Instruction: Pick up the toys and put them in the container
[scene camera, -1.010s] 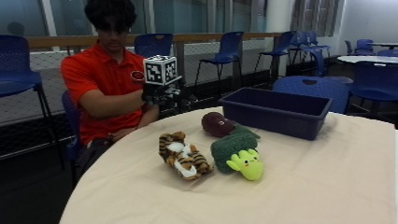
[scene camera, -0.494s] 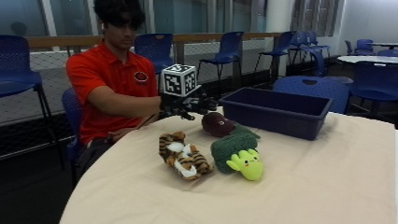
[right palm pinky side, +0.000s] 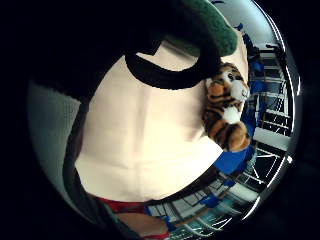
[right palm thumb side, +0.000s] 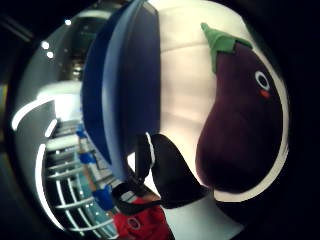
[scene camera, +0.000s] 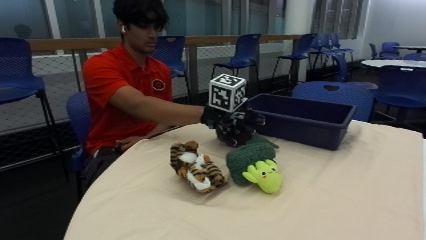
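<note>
Beside the blue bin (scene camera: 303, 120), the gloved right hand (scene camera: 229, 125) covers the eggplant toy (right palm thumb side: 240, 115) — finger closure I cannot tell — so a partial hold might drop it short.

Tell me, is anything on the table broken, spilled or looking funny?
Nothing stands out. The tiger toy and the green broccoli toy lie side by side on the table, the blue container stands upright behind them, and the gloved right hand is over the eggplant toy. Nothing looks torn or spilled.
</note>
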